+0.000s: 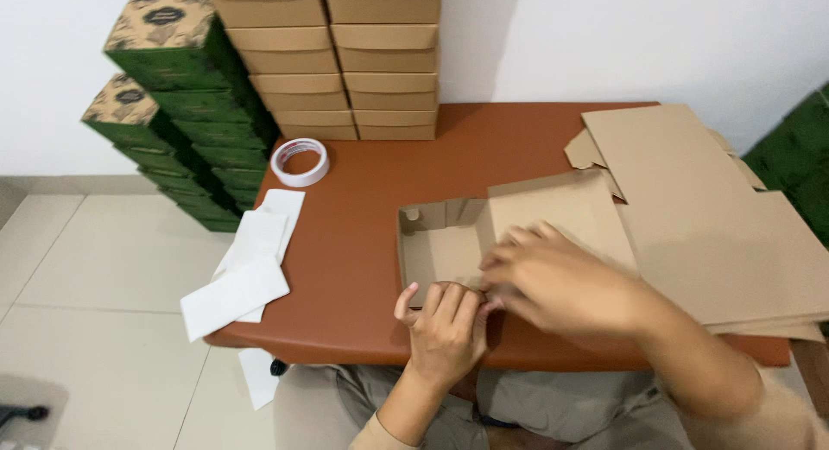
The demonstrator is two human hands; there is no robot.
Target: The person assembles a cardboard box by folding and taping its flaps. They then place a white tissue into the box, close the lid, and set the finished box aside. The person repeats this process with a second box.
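On the table (363,243): half-folded cardboard box (449,243).
Left hand (445,325): fingers curled on box's near wall.
Right hand (553,277): fingers pinching same wall.

On the brown table (363,243), a half-folded cardboard box (458,243) sits at the near edge. The left hand (445,325) presses its front wall, and the right hand (553,282) grips the same wall just beside it. Right of the box lies a stack of flat cardboard sheets (717,234). Left of it lie white papers (246,273), with a tape roll (300,161) beyond them. Behind the box rise stacked brown boxes (332,61) and, farther left, green boxes (177,87).
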